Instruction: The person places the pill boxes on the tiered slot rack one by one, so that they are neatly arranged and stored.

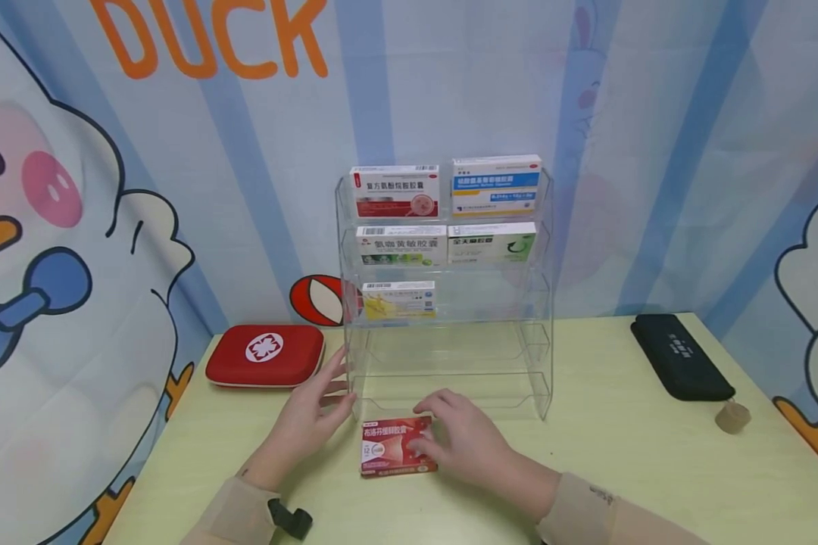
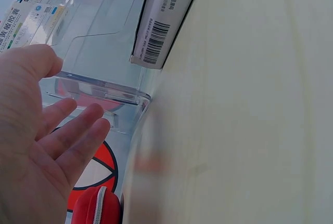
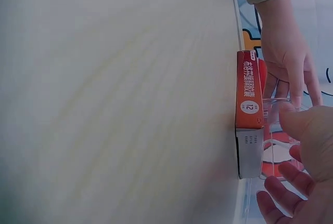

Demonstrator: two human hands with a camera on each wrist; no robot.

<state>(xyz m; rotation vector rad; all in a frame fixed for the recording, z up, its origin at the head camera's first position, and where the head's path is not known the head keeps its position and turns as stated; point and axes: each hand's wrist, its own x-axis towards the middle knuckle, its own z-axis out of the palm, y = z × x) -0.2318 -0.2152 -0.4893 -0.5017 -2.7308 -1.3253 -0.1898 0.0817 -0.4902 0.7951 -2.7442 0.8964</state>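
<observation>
A red and white medicine box [image 1: 391, 446] lies on the table in front of a clear tiered rack [image 1: 450, 348]. Over its right part reaches my right hand [image 1: 466, 439], thumb and fingers apart; the right wrist view shows the fingers [image 3: 283, 193] spread beside the box [image 3: 250, 91]. My left hand [image 1: 310, 412] is at the rack's lower left corner, the thumb toward the front and the fingers along the side. In the left wrist view those fingers [image 2: 78, 135] are loosely extended next to the clear plastic edge [image 2: 104, 86], not wrapped round it.
Medicine boxes stand on the rack's upper tiers, among them a blue and white box [image 1: 496, 187] and a yellow and white box [image 1: 398, 301]. Left of the rack is a red zip case [image 1: 266, 356]. A black pouch [image 1: 682, 356] lies far right, near a small brown cork-like piece [image 1: 732, 417].
</observation>
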